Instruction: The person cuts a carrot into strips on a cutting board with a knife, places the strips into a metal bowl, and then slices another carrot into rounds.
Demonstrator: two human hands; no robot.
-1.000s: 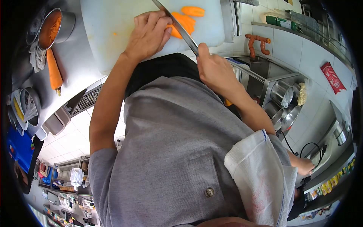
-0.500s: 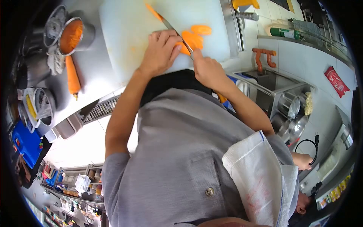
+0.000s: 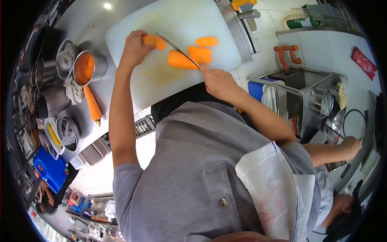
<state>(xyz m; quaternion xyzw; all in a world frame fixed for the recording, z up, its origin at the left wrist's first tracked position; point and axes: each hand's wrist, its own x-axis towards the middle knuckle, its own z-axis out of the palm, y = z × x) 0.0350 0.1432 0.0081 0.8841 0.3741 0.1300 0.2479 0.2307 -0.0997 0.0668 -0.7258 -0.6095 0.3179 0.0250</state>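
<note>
My left hand (image 3: 136,47) pinches a carrot slice (image 3: 156,42) above the left part of the white cutting board (image 3: 129,86). My right hand (image 3: 221,82) is closed round the handle of a knife (image 3: 173,45), whose blade points up and left over the board. Under and beside the blade lies a thick piece of carrot (image 3: 180,60). Several cut slices (image 3: 200,53) rest just right of the knife, and a single slice (image 3: 207,41) lies apart above them. The knife's handle is mostly hidden in my fist.
A steel pot (image 3: 84,68) with shredded carrot stands left of the board, near a whole carrot (image 3: 92,105) and a crumpled cloth (image 3: 73,90). A metal sink frame (image 3: 300,86) is at the right. Another person's arm (image 3: 332,153) reaches in at the lower right.
My left hand has moved left from the carrot beside the blade, now with a slice in it. The knife stays in my right hand. The other person's arm reaches further into view.
</note>
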